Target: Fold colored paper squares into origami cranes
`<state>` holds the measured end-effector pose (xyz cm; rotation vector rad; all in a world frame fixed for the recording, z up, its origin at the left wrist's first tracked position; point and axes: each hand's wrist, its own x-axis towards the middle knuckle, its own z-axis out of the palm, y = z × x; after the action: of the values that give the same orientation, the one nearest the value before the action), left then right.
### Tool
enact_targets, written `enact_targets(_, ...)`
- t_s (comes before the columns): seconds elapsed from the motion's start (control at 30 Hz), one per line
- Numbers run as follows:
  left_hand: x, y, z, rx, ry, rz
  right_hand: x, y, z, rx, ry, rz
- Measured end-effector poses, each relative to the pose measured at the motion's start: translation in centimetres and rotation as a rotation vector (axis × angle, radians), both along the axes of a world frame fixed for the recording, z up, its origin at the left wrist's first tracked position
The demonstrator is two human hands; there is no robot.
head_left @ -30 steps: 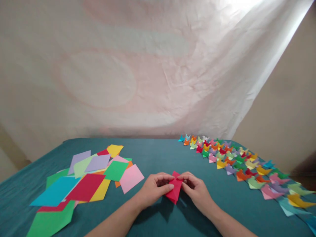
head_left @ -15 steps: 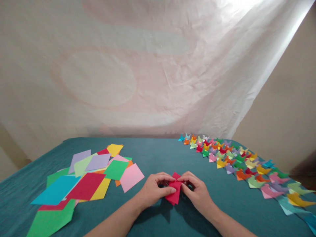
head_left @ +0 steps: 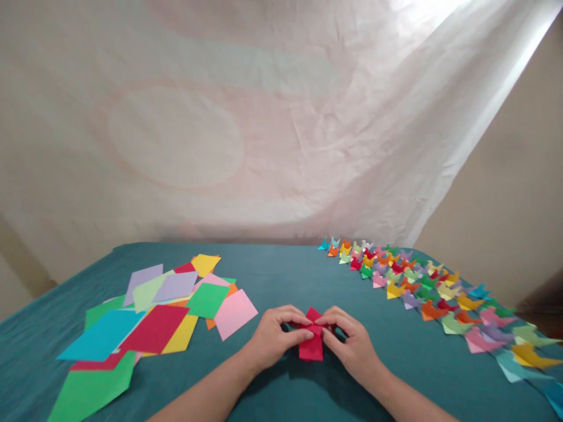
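A folded red paper is held just above the teal tablecloth near the table's front middle. My left hand pinches its left side with thumb and fingers curled. My right hand pinches the right side the same way, fingertips meeting the left hand's over the paper's middle. The paper's upper tip shows between the two hands and its lower part hangs below them.
Loose coloured paper squares lie spread over the left of the table. Rows of several small folded paper birds run along the right side toward the front edge. A creased white sheet hangs behind the table.
The red paper has been folded narrower and its lower point has turned into a squarer end. Both hands have drawn slightly closer together over it.
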<state>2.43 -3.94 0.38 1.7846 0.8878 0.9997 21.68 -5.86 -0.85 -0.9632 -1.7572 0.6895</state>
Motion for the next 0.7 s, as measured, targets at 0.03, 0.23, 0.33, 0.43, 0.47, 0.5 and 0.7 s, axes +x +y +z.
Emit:
enact_targets(0.03,0.01,-0.05,0.07,0.004,-0.002,0.002,0.02,0.0,-0.01,0.003,-0.001,0.003)
enact_targets(0.23,-0.06,0.18,0.16,-0.018,-0.028,-0.002,0.02,-0.04,0.07,0.013,-0.004,0.02)
enact_targets(0.33,-0.13,0.44,-0.04,-0.047,-0.081,-0.007,-0.05,-0.1,0.18,0.015,-0.007,0.039)
enact_targets(0.43,-0.16,0.58,-0.24,-0.081,-0.131,-0.012,-0.1,-0.08,0.18,0.016,-0.017,0.053)
enact_targets(0.47,-0.16,0.6,-0.27,-0.09,-0.141,-0.011,-0.11,-0.06,0.15,0.019,-0.019,0.055)
enact_targets(0.5,-0.16,0.6,-0.27,-0.096,-0.147,-0.009,-0.11,-0.04,0.11,0.022,-0.019,0.057)
enact_targets(0.7,0.0,0.5,0.18,-0.127,-0.178,0.032,-0.09,-0.15,0.23,-0.006,0.01,0.041)
